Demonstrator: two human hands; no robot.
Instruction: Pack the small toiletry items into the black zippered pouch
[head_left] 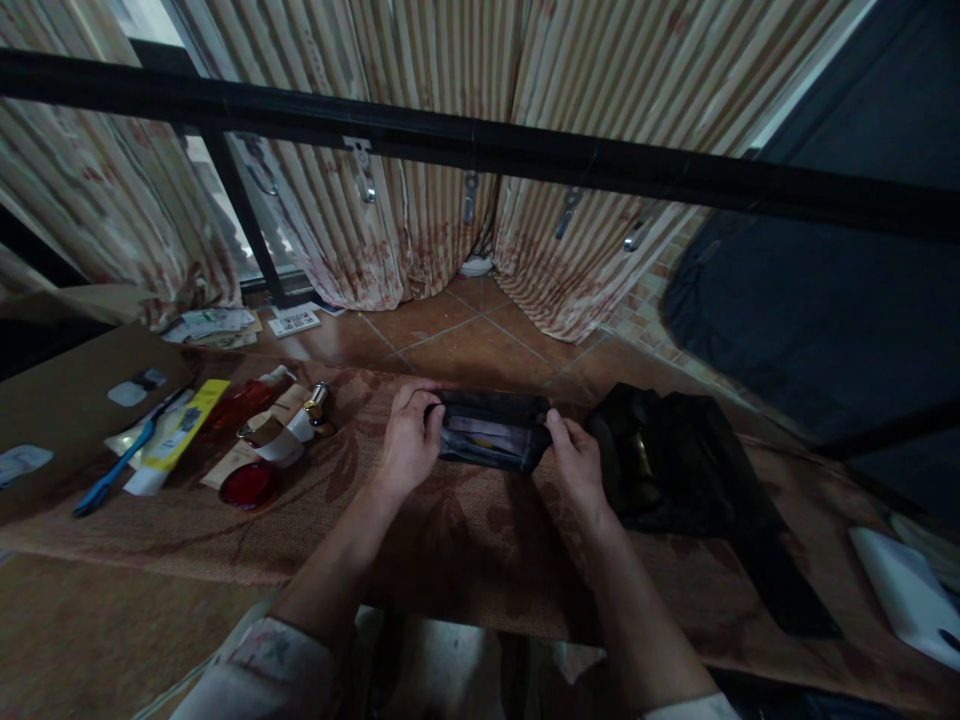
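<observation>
A small black pouch [489,430] lies on a brown patterned mat [450,540] on the floor, its top held open with something pale showing inside. My left hand [409,440] grips the pouch's left end, fingers curled over the edge. At the right end, my right hand [574,462] pinches the pouch. Both forearms reach in from the bottom of the view.
A black bag [667,460] lies just right of the pouch. Left on the mat are a red round lid [247,486], small bottles [315,410], a yellow packet [184,425] and a blue toothbrush [112,475]. A white device [904,590] sits far right. Curtains and a black rail cross behind.
</observation>
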